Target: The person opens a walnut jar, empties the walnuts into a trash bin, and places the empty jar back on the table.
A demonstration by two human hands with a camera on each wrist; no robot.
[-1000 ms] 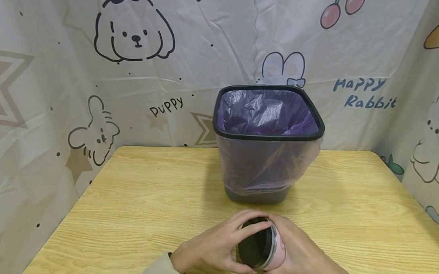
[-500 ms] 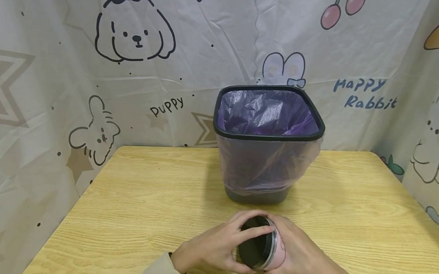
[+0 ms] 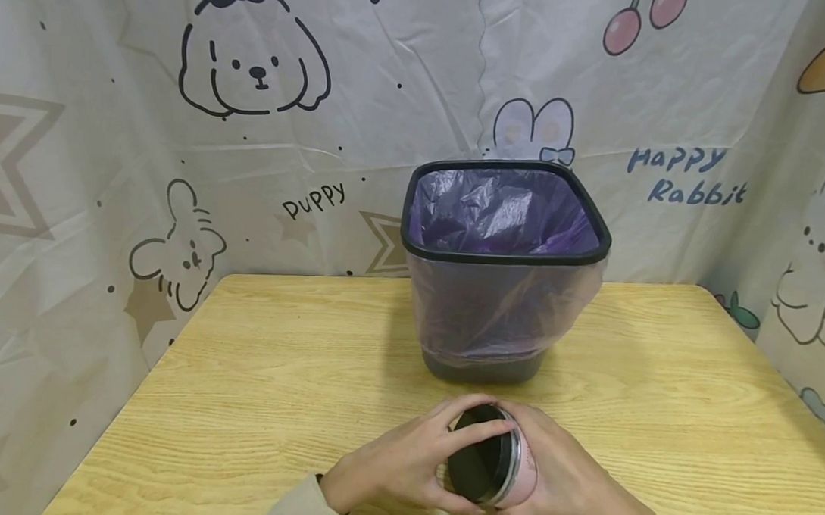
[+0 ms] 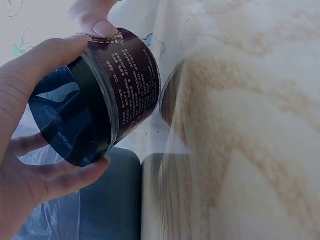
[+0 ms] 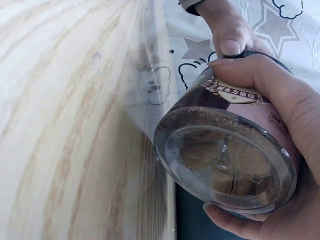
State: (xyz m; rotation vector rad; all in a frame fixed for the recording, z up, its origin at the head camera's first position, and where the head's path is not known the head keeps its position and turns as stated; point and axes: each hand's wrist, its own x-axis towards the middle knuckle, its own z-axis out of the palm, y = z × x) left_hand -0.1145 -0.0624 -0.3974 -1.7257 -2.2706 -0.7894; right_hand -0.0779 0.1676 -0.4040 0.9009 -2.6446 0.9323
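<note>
A squat clear jar with a pink and dark printed label (image 5: 236, 93) is tilted on its side above the near part of the table, between both hands. My left hand (image 3: 415, 455) grips its black lid (image 3: 477, 460), thumb on one side and fingers spread round the other. Around the jar's body (image 4: 132, 80) curls my right hand (image 3: 562, 463), near the lid's edge. Through the clear base (image 5: 225, 165) in the right wrist view, brown chunky pieces show inside. The lid sits on the jar; its flat top faces left in the head view.
Beyond the hands stands a dark trash bin (image 3: 480, 373) with a black rim and a purple bag lining it. The wood-grain table (image 3: 293, 359) meets a printed cloth backdrop (image 3: 363, 97) at the back and sides.
My left index finger has shifted slightly across the lid towards its edge. Jar, right hand and bin stay in nearly the same place.
</note>
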